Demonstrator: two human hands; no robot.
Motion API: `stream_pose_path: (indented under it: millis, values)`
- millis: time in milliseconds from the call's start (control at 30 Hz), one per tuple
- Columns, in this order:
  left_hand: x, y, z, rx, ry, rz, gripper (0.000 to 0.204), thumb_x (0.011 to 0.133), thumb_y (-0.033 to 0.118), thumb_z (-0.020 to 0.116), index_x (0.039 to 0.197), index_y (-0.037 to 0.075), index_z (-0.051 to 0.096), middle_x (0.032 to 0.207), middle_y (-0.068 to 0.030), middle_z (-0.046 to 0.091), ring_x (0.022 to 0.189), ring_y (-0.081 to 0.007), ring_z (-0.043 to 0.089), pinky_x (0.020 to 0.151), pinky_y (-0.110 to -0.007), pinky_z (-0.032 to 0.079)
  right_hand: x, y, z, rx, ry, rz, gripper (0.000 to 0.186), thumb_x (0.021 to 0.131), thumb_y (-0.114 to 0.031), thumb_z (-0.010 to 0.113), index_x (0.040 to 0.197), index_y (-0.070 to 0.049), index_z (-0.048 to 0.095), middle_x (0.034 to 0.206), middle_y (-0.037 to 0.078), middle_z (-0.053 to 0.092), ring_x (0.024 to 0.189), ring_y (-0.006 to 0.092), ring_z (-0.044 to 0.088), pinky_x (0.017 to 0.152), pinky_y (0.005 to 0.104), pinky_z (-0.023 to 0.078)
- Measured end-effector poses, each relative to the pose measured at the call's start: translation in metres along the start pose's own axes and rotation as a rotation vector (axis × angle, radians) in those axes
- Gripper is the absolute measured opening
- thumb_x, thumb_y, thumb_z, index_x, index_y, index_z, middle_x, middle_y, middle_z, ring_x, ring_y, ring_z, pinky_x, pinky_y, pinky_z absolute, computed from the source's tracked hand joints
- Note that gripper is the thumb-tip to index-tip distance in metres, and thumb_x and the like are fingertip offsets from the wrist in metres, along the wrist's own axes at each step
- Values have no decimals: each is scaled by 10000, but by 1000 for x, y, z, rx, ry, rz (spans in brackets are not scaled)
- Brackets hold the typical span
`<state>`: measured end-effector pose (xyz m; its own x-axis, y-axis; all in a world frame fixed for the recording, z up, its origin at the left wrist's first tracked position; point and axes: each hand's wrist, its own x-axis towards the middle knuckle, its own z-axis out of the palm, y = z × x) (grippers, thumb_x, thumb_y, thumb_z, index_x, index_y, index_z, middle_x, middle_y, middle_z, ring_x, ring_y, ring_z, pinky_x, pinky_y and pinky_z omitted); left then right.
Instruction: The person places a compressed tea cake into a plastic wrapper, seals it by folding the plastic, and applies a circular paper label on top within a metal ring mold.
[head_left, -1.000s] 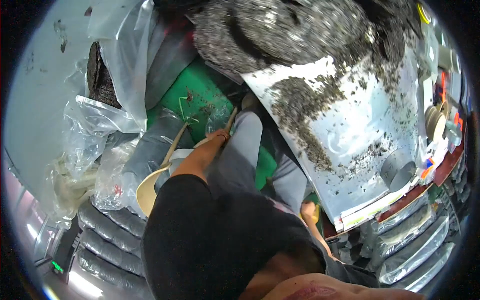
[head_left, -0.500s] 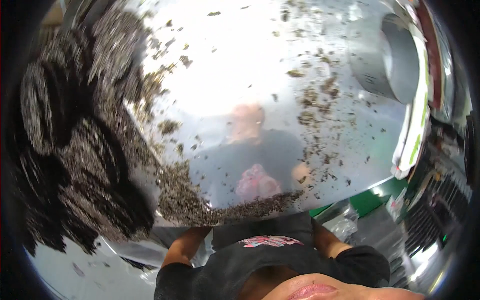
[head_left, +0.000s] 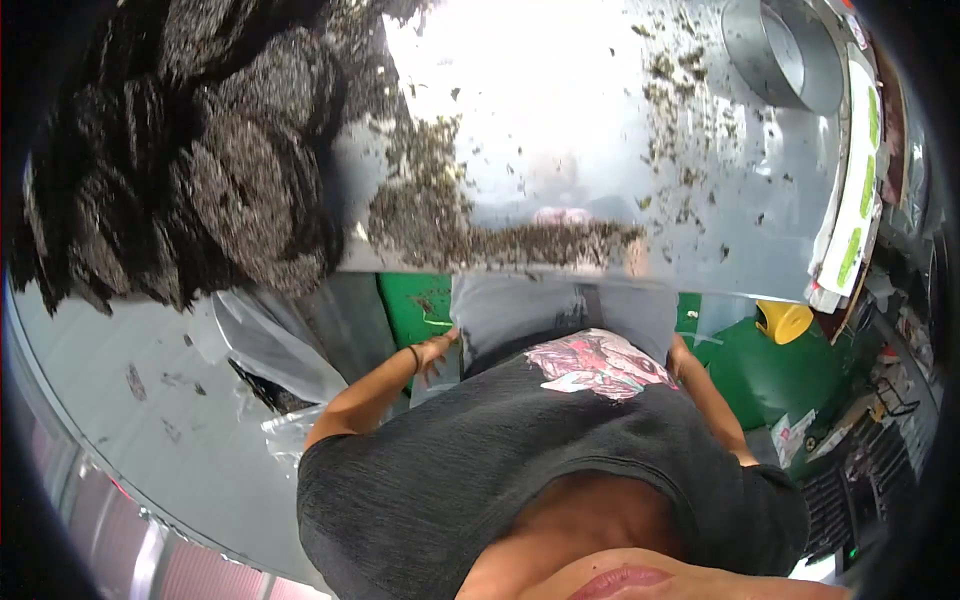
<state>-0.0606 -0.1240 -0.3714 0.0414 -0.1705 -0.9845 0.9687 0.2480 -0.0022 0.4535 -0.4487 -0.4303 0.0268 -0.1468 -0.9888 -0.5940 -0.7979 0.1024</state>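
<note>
My left hand (head_left: 432, 352) hangs beside my left thigh, fingers apart and holding nothing visible. My right hand (head_left: 677, 352) is at my right hip, its fingers mostly hidden. In front of me is a shiny metal table (head_left: 740, 230) strewn with dark dry flakes (head_left: 410, 220). Heaped at its left are dark, rough, flattened round cakes (head_left: 250, 200). A wide metal ring (head_left: 820, 75) sits at its back right, near a white strip with green patches (head_left: 855, 200). Both hands are below the table's near edge, apart from what is on it.
A grey surface (head_left: 140, 380) lies at the left, with clear plastic bags (head_left: 280, 350) on it. A green surface (head_left: 405, 300) shows below the table. A yellow object (head_left: 785, 320) is under the table's right corner; dark slatted racks (head_left: 840, 500) stand at lower right.
My view has swung to face the table squarely. My left hand, earlier by a wooden bar, then hidden at the table edge, now shows open beside my thigh.
</note>
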Motion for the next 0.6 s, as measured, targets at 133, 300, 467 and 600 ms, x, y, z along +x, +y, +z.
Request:
stream_pose_path:
  millis: [133, 300, 467, 600]
  values:
    - [13, -23, 33, -62, -34, 3, 368, 883, 414, 629, 1047, 98, 727, 1020, -123, 734, 953, -345, 675, 826, -496, 511, -54, -19, 15, -39, -340, -1, 358, 912, -323, 598, 1148, -70, 689, 954, 64, 735, 786, 186, 670, 721, 363, 515]
    - [30, -9, 32, -101, -67, 52, 360, 890, 404, 630, 1047, 93, 720, 1004, -136, 732, 929, -355, 676, 805, -496, 516, 1, 34, 9, -755, -149, -724, 435, 908, -225, 665, 1270, 13, 634, 1222, 145, 689, 1104, 272, 633, 1008, 394, 488]
    - [39, 48, 24, -68, -27, 73, 352, 897, 395, 632, 1048, 87, 712, 989, -149, 729, 905, -364, 678, 784, -495, 522, 45, 43, 24, -411, -153, -792, 433, 965, -192, 607, 1355, -9, 570, 1292, 124, 654, 1171, 236, 601, 1023, 401, 480]
    - [29, 74, 15, -20, 10, 76, 346, 902, 388, 633, 1048, 83, 706, 977, -159, 727, 886, -372, 679, 768, -494, 527, 5, -2, 27, -357, -132, -619, 373, 940, -210, 639, 1260, -18, 644, 1184, 133, 695, 1065, 222, 657, 917, 413, 540]
